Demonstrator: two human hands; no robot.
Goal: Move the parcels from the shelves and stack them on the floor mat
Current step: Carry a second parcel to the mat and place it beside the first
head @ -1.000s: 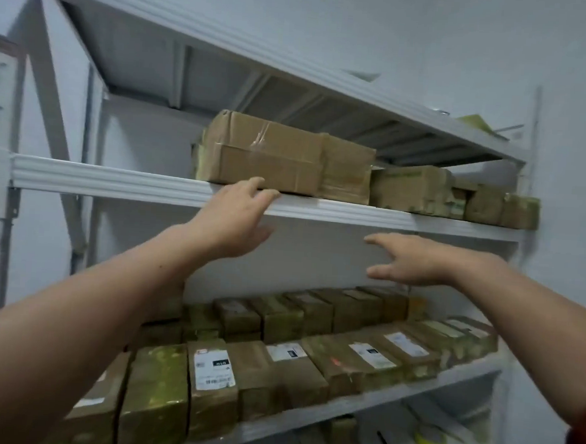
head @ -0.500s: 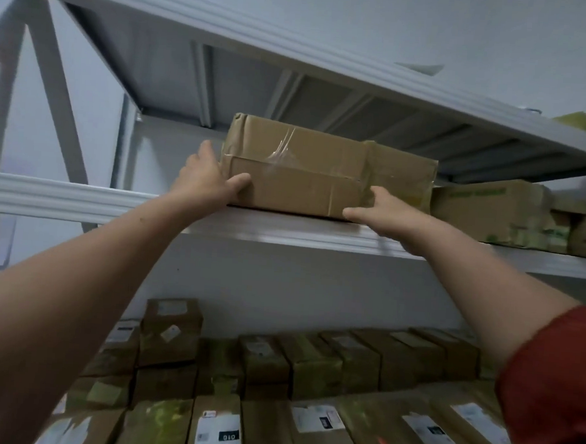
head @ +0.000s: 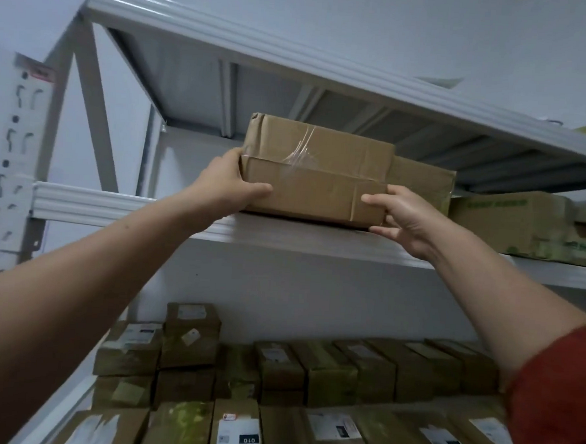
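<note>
A taped brown cardboard parcel (head: pixel 316 175) sits at the front edge of the middle shelf (head: pixel 121 208), above eye level. My left hand (head: pixel 230 183) grips its left end, thumb across the front face and fingers behind the corner. My right hand (head: pixel 401 216) holds its right end, thumb on the front face and fingers curled under the bottom edge. A second brown parcel (head: pixel 422 185) stands right behind it. The floor mat is out of view.
More parcels (head: pixel 521 223) line the middle shelf to the right. The lower shelf holds several labelled parcels (head: pixel 330 371) in rows. The top shelf (head: pixel 295 53) hangs close above the held parcel. A perforated upright (head: pixel 9 156) stands at the left.
Both hands reached up from below the shelf and took hold of the parcel's two ends. The parcel has slid forward, away from the one behind it.
</note>
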